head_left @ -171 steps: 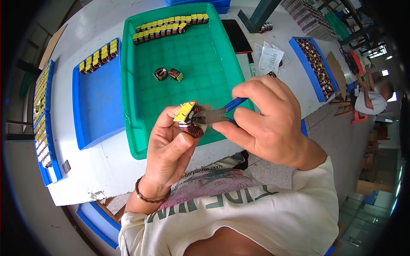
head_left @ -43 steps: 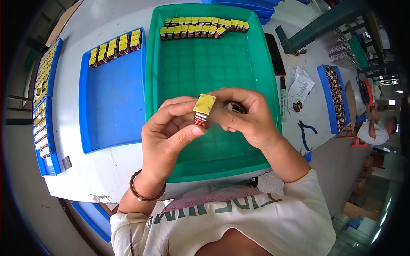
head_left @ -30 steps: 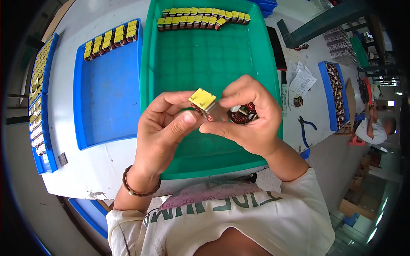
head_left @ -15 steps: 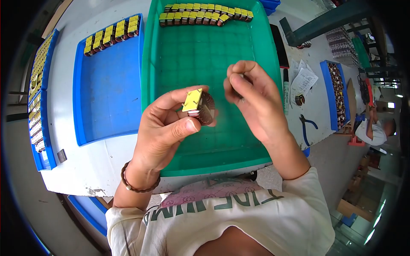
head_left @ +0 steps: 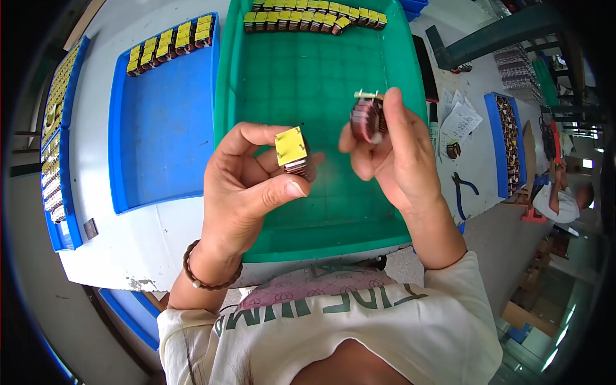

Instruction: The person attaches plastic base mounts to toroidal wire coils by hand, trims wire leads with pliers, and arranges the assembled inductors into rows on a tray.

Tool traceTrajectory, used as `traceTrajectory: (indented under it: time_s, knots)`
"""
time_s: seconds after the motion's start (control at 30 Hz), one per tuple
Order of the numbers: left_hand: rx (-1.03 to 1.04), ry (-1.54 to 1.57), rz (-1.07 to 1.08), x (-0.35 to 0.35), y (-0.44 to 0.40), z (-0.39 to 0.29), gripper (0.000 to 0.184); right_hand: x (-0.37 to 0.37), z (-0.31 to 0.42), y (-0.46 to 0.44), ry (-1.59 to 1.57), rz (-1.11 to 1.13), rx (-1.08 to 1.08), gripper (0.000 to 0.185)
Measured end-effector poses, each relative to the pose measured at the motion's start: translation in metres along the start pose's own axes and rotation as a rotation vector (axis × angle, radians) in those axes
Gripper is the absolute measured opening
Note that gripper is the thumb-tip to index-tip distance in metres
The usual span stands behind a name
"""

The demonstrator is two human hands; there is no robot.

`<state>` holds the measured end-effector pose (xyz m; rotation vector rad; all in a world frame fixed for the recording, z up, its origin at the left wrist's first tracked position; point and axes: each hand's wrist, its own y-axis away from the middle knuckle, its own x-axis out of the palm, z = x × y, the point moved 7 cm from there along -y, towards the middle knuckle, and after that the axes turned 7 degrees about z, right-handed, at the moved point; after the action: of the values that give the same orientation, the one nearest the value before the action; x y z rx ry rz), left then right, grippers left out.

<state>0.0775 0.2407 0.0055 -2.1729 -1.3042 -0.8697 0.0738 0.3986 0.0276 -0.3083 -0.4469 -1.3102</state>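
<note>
My left hand (head_left: 239,183) grips a wire-wound coil (head_left: 292,146) between thumb and fingers; its square yellow base with small metal pins faces up toward me. To the right, my right hand (head_left: 405,154) holds a second wire-wound coil (head_left: 367,122), upright, with its reddish-brown windings showing and its pale pinned base on top. The two coils are apart. Both hands are over the green tray (head_left: 308,240). Along that tray's far end stand two rows of similar coils (head_left: 292,20) with yellow bases.
On the left, a blue tray (head_left: 163,147) holds several short rows of yellow-based coils. Further left stand more filled blue trays (head_left: 61,186). At right are pliers (head_left: 463,192), papers (head_left: 461,122), a loose coil (head_left: 453,150) and a long blue bin (head_left: 504,144). Another person (head_left: 557,200) is at far right.
The coil in my right hand has turned into view and now stands upright with its base on top. My left hand has tilted its coil so the yellow base shows more fully.
</note>
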Motion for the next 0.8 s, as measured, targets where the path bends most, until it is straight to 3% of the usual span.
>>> traceTrajectory:
  time_s: [0.07, 0.23, 0.57, 0.8]
  knots:
    - [0.008, -0.015, -0.007, 0.000, 0.000, -0.001, 0.046, 0.004, -0.001, 0.000, -0.006, 0.075, 0.006, 0.030]
    - [0.062, -0.064, -0.009, 0.002, 0.000, -0.005, 0.050, 0.004, 0.000, 0.000, 0.230, -0.028, -0.011, 0.034]
    - [0.043, -0.115, -0.020, 0.001, 0.000, -0.007, 0.043, 0.016, -0.006, 0.000, -0.013, 0.032, 0.021, 0.032]
    - [-0.074, 0.063, 0.048, 0.000, -0.002, 0.000, 0.040, 0.022, -0.009, 0.003, -0.013, 0.175, 0.063, 0.034]
